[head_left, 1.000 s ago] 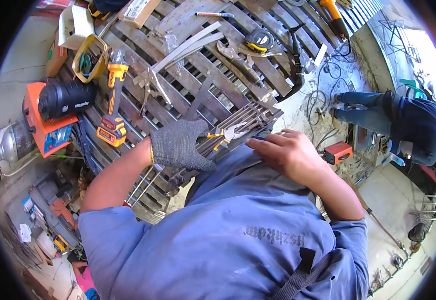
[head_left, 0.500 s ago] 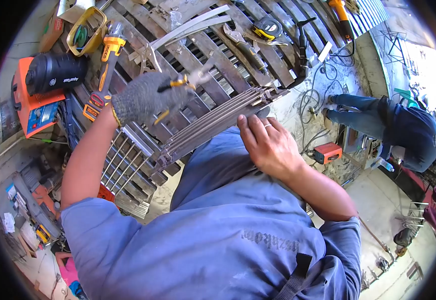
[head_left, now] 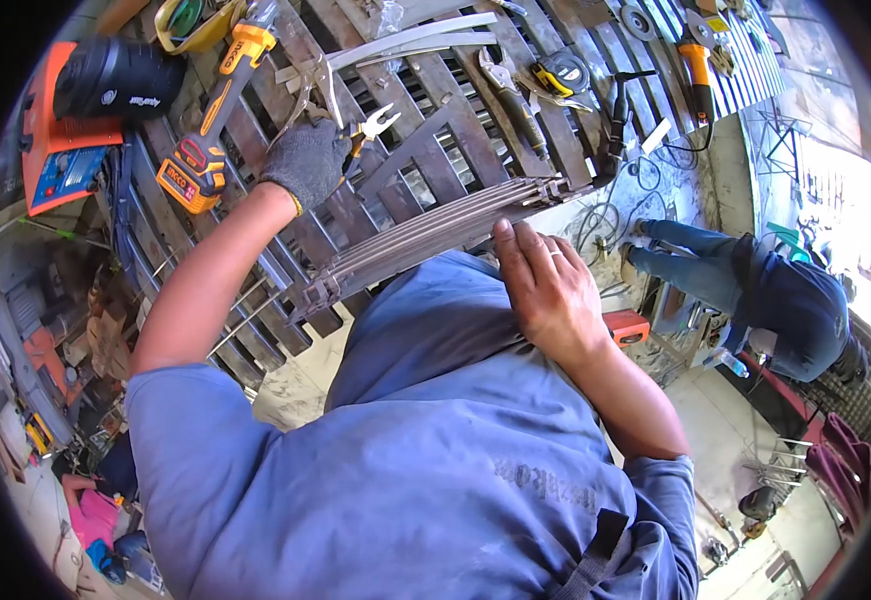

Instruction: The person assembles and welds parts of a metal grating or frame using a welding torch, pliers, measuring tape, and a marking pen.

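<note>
Head view: the gloved left hand (head_left: 306,162) reaches over the slatted steel counter (head_left: 456,110), fingers clamped on the orange-handled pliers (head_left: 368,128), which point away from the body with jaws parted, near a cordless tool (head_left: 201,160). The bare right hand (head_left: 548,290) lies flat, fingers straight and together. Its fingertips touch the bundle of steel bars (head_left: 426,235) at the counter's near edge, apparently to steady it.
</note>
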The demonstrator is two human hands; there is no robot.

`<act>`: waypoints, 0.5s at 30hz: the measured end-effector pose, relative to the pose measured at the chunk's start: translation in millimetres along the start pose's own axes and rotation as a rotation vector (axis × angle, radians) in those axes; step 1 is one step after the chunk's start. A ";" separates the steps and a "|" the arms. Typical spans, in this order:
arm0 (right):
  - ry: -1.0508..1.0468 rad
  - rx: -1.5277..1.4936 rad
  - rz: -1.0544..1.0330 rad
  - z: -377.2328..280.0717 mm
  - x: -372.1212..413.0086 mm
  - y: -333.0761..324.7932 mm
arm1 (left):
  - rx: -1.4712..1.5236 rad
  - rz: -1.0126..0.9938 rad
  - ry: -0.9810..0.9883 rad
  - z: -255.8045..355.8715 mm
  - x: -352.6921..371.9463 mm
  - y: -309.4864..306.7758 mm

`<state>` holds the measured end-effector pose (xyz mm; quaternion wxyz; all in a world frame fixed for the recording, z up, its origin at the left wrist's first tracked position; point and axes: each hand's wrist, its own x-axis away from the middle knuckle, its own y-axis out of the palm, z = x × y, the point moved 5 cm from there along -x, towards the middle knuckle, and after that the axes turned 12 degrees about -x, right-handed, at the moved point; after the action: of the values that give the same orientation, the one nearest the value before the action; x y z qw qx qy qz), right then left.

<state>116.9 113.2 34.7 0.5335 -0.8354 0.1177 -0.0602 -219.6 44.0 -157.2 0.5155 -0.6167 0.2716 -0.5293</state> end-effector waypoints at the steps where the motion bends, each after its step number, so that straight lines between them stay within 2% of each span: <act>1: 0.004 -0.004 -0.012 0.7 -0.3 0.4 | -0.045 0.037 -0.016 -0.9 1.5 -1.5; 4: 0.017 -0.016 -0.041 2.8 -3.0 -0.1 | -0.126 0.096 -0.083 11.3 13.7 -24.1; 7: -0.045 0.019 0.052 2.3 -7.8 -4.2 | 0.095 0.263 0.053 29.2 27.8 -52.2; 8: -0.054 0.019 0.051 1.8 -9.3 -5.4 | 0.078 0.282 0.091 36.9 32.9 -62.1; 11: -0.019 -0.005 -0.046 4.2 -4.2 -1.8 | 0.197 0.244 0.200 64.2 52.1 -93.4; 12: -0.035 0.003 -0.043 3.3 -5.2 -3.6 | 0.343 0.188 0.252 68.1 51.1 -86.9; 15: -0.034 0.011 -0.039 3.0 -4.6 -4.3 | 0.574 -0.087 0.504 102.3 84.2 -122.1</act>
<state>113.7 118.7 37.5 0.5387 -0.8355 0.0919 -0.0574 -125.3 44.6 -3.6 0.5614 -0.3086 0.2043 -0.7401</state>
